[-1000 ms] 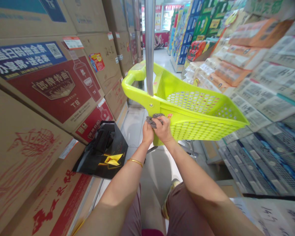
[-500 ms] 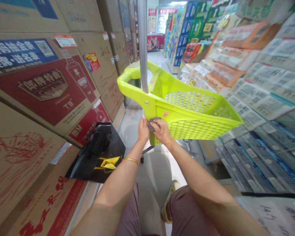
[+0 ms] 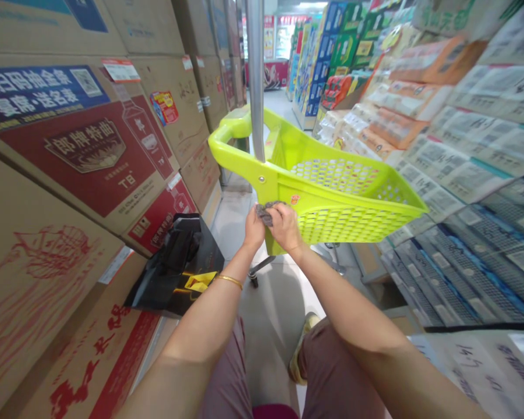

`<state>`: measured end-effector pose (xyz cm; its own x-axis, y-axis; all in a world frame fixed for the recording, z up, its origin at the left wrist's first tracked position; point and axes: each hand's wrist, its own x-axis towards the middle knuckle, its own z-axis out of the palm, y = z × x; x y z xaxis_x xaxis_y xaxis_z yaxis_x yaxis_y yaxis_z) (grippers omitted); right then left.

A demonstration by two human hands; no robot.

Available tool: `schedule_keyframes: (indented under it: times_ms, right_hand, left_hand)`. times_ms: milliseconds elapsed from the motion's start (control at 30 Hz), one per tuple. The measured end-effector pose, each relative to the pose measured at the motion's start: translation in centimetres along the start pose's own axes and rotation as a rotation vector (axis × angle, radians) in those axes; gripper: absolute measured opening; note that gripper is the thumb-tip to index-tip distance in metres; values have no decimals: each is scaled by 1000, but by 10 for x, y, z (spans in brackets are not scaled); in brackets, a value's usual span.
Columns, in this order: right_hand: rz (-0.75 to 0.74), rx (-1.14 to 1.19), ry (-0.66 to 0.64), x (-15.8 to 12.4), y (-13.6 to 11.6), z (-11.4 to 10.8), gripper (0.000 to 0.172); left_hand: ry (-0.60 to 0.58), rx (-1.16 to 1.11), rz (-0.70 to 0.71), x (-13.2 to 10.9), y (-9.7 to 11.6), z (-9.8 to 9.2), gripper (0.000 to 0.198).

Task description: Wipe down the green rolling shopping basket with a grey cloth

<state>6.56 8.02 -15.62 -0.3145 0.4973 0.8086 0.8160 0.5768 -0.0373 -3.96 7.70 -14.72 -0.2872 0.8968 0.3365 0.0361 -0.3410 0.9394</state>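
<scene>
A crumpled grey rag (image 3: 265, 213) lies between my two hands, against the lime-green shopping cart (image 3: 283, 180) just below its screw. My right hand (image 3: 287, 227) is closed on the rag, its knuckles bent beside the green side wall. At the left edge of the cart's rear post, my left hand (image 3: 255, 230) closes on the rag's left end; the post partly hides its fingers. The basket of the cart has perforated walls and points to the right, and its looped handle (image 3: 227, 148) is on the left.
Stacked cartons (image 3: 96, 151) line the left side, with a black bag (image 3: 187, 262) beside them. A metal pole (image 3: 255, 81) rises behind the cart handle. Packaged goods (image 3: 467, 157) are piled along the right. A shoe (image 3: 303, 349) is on the tiled floor below.
The rag has shifted slightly left and up, now reaching my left thumb. My right hand has moved a little left with it. The view has turned slightly; the cart stays nearly in place.
</scene>
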Motion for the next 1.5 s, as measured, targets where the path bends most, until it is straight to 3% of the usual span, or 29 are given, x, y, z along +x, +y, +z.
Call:
schedule_keyframes:
  times_ms: [167, 300, 533, 667, 900, 1200, 1333, 1500]
  right_hand:
    - [-126, -85, -116, -34, -4, 5, 26]
    - [-181, -38, -187, -36, -6, 0, 29]
    - [-1, 24, 111, 21, -13, -19, 34]
    - [22, 57, 159, 39, -23, -19, 31]
    - [-20, -22, 187, 15, -25, -7, 23]
    - [-137, -74, -21, -27, -22, -2, 24]
    - [-152, -69, -51, -20, -23, -7, 25]
    - [-72, -32, 130, 19, -32, -19, 23]
  left_hand:
    - [-19, 11, -31, -3, 6, -7, 57]
    - [2, 6, -36, -3, 6, -11, 64]
    - [-14, -69, 31, -4, 6, -15, 61]
    - [-20, -29, 42, -8, 6, -19, 58]
    - [1, -44, 11, -7, 6, -26, 46]
    - [1, -122, -84, -7, 11, -27, 55]
    - [24, -102, -88, -7, 11, -28, 54]
    - [41, -96, -39, -7, 8, -27, 47]
